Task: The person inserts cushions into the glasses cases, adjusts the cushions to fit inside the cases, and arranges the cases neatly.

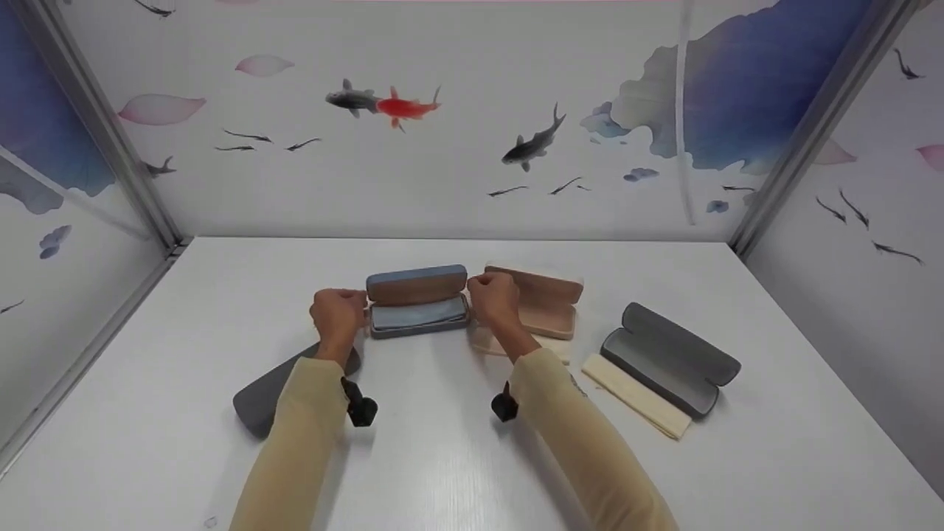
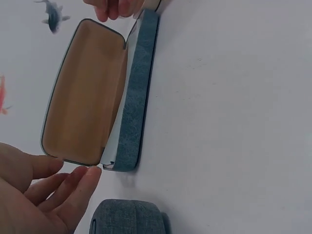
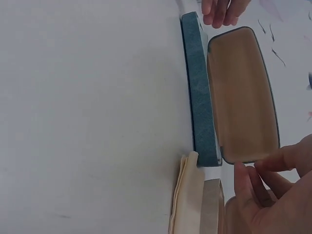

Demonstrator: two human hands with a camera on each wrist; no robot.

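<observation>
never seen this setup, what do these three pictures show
There's no machine, just someone's bare hands. The wide picture comes from a head-worn camera; the close ones from cameras on each wrist. On the white table lie an open blue case holding something flat and light blue, an open tan case, an open gray case, a dark case and two folded cream cloths. The left hand and right hand are at opposite ends of the blue case's raised lid; whether they grip it is unclear.
</observation>
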